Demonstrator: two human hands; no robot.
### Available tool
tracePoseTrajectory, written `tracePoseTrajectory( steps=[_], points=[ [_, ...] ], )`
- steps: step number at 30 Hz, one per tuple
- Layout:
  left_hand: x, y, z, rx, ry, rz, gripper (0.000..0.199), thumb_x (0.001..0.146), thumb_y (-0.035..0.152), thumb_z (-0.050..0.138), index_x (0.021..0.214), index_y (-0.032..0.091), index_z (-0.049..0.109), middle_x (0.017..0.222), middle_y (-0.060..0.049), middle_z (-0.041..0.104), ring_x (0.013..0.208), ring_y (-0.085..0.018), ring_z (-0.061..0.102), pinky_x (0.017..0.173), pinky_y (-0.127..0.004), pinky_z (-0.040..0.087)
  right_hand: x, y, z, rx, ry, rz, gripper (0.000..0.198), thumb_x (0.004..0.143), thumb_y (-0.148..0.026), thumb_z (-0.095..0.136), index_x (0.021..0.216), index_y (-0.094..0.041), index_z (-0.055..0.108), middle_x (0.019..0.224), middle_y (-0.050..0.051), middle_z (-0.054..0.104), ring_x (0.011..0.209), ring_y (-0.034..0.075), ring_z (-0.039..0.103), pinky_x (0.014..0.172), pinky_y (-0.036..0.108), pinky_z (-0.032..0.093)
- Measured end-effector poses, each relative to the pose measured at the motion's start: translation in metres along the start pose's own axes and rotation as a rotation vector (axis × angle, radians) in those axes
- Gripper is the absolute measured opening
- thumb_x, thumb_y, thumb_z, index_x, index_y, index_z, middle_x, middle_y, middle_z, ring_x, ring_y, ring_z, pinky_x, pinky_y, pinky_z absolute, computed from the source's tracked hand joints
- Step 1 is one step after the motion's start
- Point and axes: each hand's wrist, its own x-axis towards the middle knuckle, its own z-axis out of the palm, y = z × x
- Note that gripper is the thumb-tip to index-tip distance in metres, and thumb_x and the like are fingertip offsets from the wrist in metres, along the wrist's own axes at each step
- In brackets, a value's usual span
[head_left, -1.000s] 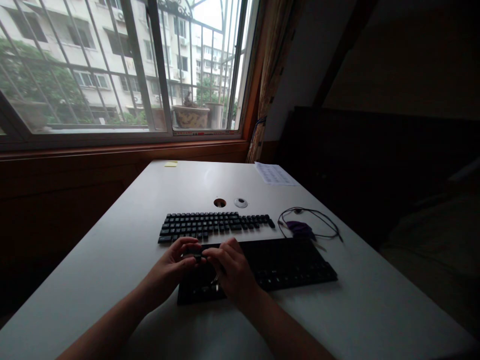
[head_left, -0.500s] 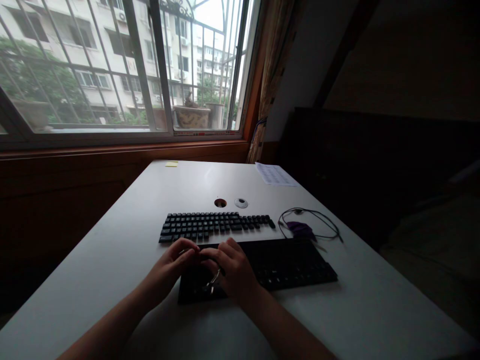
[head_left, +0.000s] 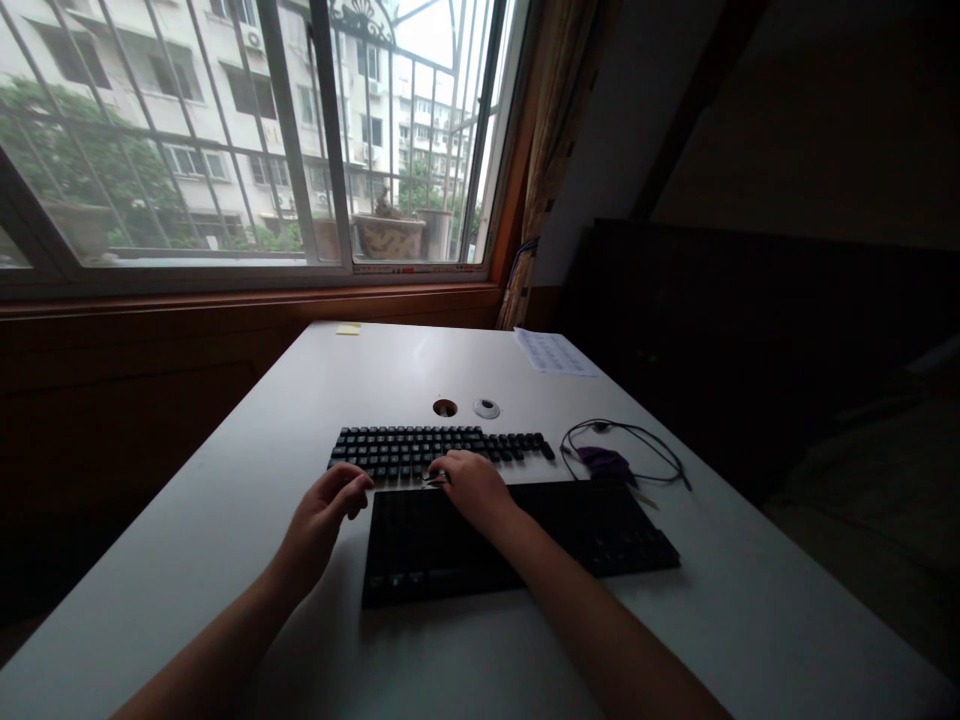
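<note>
A black keyboard (head_left: 480, 545) lies on the white table, with a few caps showing at its near left corner. Behind it, loose black keycaps (head_left: 409, 440) are laid out in keyboard-like rows. My right hand (head_left: 476, 490) reaches over the keyboard to the near row of these caps. Its fingers are closed on a thin metal wire tool, apparently a keycap puller (head_left: 435, 478); whether a cap is in it cannot be made out. My left hand (head_left: 322, 515) hovers left of the keyboard, fingers loosely bent and apart, with nothing visible in them.
A coiled black cable (head_left: 645, 430) and a dark purple cloth-like item (head_left: 604, 462) lie right of the keycaps. Farther back are a round table hole (head_left: 445, 408), a white ring-shaped cover (head_left: 487, 408), printed paper (head_left: 555, 352) and a yellow note (head_left: 349, 329).
My hands were together over the keyboard's left part and have parted. The right moved away from me to the loose keycaps with the wire tool; the left drew off to the left.
</note>
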Motion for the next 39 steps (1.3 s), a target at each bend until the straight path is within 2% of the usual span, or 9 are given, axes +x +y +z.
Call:
tracePoseTrajectory(
  steps=[13,20,23,33,39],
  points=[
    [0.001,-0.002,-0.002,0.041,0.008,-0.013,0.023,0.087,0.041,0.063,0.083,0.018,0.064,0.067,0.001,0.050,0.063,-0.014,0.043,0.059,-0.023,0.036,0.003,0.001,0.008,-0.014,0.002,0.003,0.022,0.090,-0.021,0.061,0.109,-0.026,0.072,0.101,0.004,0.073,0.095,0.019,0.066,0.083,0.028,0.046],
    [0.001,-0.001,-0.002,0.021,0.038,-0.017,0.025,0.084,0.043,0.065,0.081,0.018,0.064,0.067,0.001,0.051,0.062,-0.014,0.044,0.058,-0.024,0.036,-0.009,0.015,-0.001,0.076,0.157,-0.026,0.016,0.094,-0.025,0.058,0.101,-0.024,0.073,0.094,0.003,0.068,0.089,0.016,0.065,0.082,0.026,0.047],
    [0.001,-0.001,-0.003,0.024,0.040,-0.022,0.026,0.084,0.043,0.065,0.081,0.018,0.064,0.067,0.001,0.051,0.062,-0.014,0.044,0.058,-0.024,0.036,-0.013,0.020,-0.007,0.090,0.185,-0.060,0.019,0.096,-0.027,0.055,0.100,-0.023,0.073,0.092,0.003,0.065,0.087,0.016,0.064,0.080,0.025,0.048],
    [0.000,-0.001,-0.003,0.058,0.032,-0.013,0.024,0.086,0.042,0.064,0.081,0.018,0.062,0.065,0.002,0.049,0.061,-0.013,0.043,0.057,-0.023,0.036,-0.012,0.012,-0.001,-0.006,0.063,-0.090,0.030,0.097,-0.028,0.049,0.119,-0.023,0.068,0.103,0.006,0.066,0.095,0.019,0.061,0.085,0.029,0.047],
    [0.002,-0.004,-0.004,0.084,0.033,-0.011,0.025,0.085,0.042,0.064,0.083,0.018,0.063,0.066,0.001,0.050,0.061,-0.014,0.044,0.058,-0.023,0.037,-0.012,0.011,0.001,-0.046,0.029,-0.121,0.031,0.098,-0.029,0.047,0.120,-0.023,0.068,0.103,0.006,0.066,0.095,0.019,0.059,0.084,0.030,0.046]
  ],
)
